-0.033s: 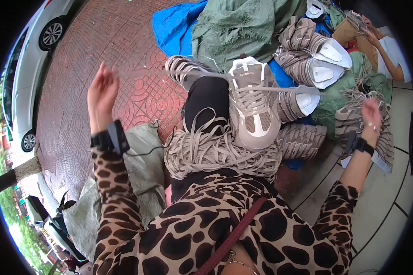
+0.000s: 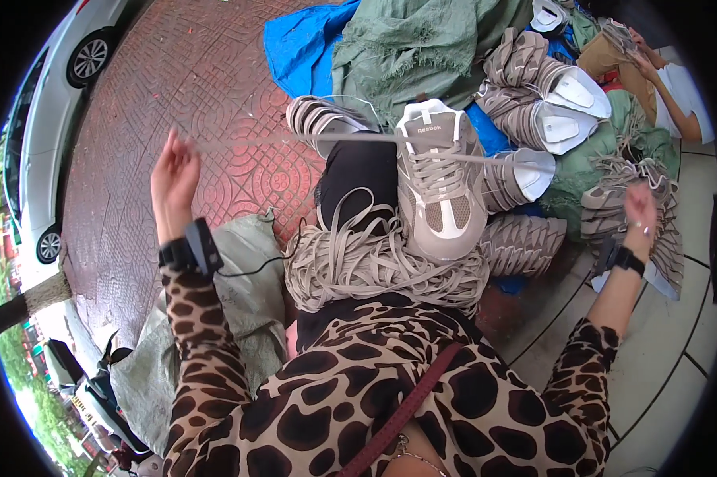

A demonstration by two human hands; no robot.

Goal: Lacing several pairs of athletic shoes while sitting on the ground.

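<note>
Both hands have come slightly lower in view, and the pale beige, flat fabric shoelace (image 2: pixel 311 141) has shifted with them. The left hand (image 2: pixel 176 171) is curled, its blurred fingertips pinched on the shoelace, which stretches across to the taupe-and-white mesh shoe upper (image 2: pixel 442 208). The right hand (image 2: pixel 641 208) is loosely curled, before a row of nested taupe shoe uppers (image 2: pixel 667 242); blur hides whether it grips anything. The mesh shoe upper sits on the person's lap, toe toward the body, against a tangled heap of beige laces (image 2: pixel 382 270).
</note>
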